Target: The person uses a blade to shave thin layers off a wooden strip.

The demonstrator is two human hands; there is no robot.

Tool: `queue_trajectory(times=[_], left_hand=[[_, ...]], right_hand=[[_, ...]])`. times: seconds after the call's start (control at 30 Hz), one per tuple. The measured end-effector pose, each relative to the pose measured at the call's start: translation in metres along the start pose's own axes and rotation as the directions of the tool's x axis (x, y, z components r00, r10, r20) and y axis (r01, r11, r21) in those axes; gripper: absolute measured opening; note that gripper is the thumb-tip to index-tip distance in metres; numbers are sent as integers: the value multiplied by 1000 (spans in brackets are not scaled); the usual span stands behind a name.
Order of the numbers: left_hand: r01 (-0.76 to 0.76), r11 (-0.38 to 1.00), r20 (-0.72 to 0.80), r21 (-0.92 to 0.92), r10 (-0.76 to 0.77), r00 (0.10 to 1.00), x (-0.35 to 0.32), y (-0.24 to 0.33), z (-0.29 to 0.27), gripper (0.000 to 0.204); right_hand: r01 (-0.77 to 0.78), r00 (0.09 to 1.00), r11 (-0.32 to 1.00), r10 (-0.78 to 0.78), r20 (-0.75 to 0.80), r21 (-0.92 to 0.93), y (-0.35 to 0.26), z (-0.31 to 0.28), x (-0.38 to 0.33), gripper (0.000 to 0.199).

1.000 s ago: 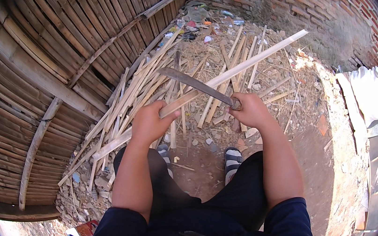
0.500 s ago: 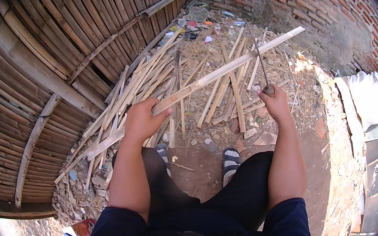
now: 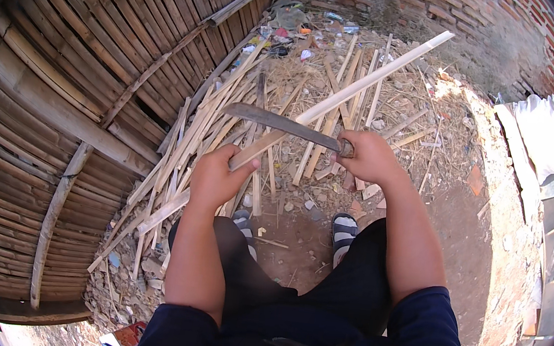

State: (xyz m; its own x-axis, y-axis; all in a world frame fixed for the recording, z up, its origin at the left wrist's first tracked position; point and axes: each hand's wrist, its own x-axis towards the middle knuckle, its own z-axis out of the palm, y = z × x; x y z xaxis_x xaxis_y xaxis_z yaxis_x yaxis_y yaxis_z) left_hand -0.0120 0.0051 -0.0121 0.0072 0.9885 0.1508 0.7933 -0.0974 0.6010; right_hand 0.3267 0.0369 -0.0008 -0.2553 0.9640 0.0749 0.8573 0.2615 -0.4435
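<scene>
My left hand [image 3: 216, 174] is closed round a long pale bamboo strip [image 3: 377, 76]. The strip slants from beside my left forearm up to the far right, its lower end showing below the hand. In my right hand [image 3: 366, 158] is the dark handle of a machete [image 3: 283, 125]. Its wide, dull blade points left and lies across the strip a short way beyond my left hand. Whether the edge bites into the bamboo or only rests over it, I cannot tell.
Many split bamboo strips [image 3: 176, 150] lie heaped on the left by a bamboo slat wall [image 3: 31, 91]. Rubbish and rubble reach back to a brick wall [image 3: 442, 6]. A white sack [image 3: 545, 137] stands at the right. My sandalled feet [image 3: 343, 236] are on bare dirt.
My right hand has come left and a little down, swinging the machete from pointing up and away to lying across the strip. The left hand keeps its hold, shifted slightly.
</scene>
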Motion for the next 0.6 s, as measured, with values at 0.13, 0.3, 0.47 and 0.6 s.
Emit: queue_trajectory(times=[0.13, 0.3, 0.47, 0.6], left_hand=[[-4, 1000, 8, 19, 4, 1000, 1, 3, -3, 45], [37, 999, 48, 33, -38, 998, -2, 14, -7, 49], [-12, 999, 6, 44, 12, 1000, -3, 14, 3, 49], [-52, 997, -10, 59, 52, 999, -3, 7, 8, 49]], right_hand=[[-169, 963, 956, 213, -168, 240, 57, -8, 4, 41], [-275, 916, 913, 344, -208, 300, 64, -9, -1, 42], [-73, 997, 992, 75, -18, 103, 22, -1, 0, 39], [78, 993, 996, -74, 89, -42, -8, 7, -1, 35]])
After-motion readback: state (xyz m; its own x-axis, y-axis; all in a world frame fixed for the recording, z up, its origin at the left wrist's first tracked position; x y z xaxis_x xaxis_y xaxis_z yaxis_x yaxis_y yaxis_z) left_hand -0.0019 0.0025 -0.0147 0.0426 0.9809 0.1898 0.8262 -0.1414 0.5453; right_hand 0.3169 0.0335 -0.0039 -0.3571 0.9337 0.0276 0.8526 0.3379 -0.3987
